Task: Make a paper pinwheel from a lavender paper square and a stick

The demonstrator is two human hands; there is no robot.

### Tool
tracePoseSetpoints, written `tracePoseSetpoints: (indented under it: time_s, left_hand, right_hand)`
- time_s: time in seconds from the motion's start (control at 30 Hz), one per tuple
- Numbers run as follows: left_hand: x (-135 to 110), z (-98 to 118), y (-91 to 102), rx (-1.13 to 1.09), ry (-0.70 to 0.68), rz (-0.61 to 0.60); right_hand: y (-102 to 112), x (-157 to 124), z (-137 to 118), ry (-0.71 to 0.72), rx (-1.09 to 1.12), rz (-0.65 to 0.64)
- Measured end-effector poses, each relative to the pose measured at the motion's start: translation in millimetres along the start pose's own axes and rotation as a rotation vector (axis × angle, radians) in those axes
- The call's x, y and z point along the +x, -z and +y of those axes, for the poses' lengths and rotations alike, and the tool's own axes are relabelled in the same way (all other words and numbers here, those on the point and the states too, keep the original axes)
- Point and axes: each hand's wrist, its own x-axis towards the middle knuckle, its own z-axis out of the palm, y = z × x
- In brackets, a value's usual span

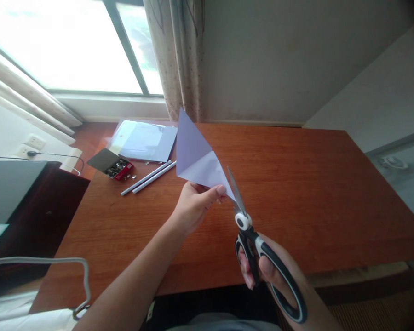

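My left hand [196,202] pinches the lower edge of a folded pale lilac paper [196,154], held up above the wooden table [296,184]. My right hand [269,266] grips black-and-white scissors [251,239] by the handles. The blades [235,188] point up and meet the paper's lower right corner, next to my left thumb.
At the table's far left lie a clear sleeve with pale sheets [145,140], two thin white sticks [148,177] and a small red box of metal tacks [119,168]. A window and curtain [175,55] stand behind. A chair armrest [65,264] is at lower left.
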Motion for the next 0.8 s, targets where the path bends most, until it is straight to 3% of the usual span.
tracePoseSetpoints:
  time_s: [0.8]
  left_hand:
    - [-2.0, -2.1, -4.2, -0.059, 0.027, -0.017]
  right_hand:
    - [-0.9, 4.2, 8.0, -0.023, 0.005, -0.016]
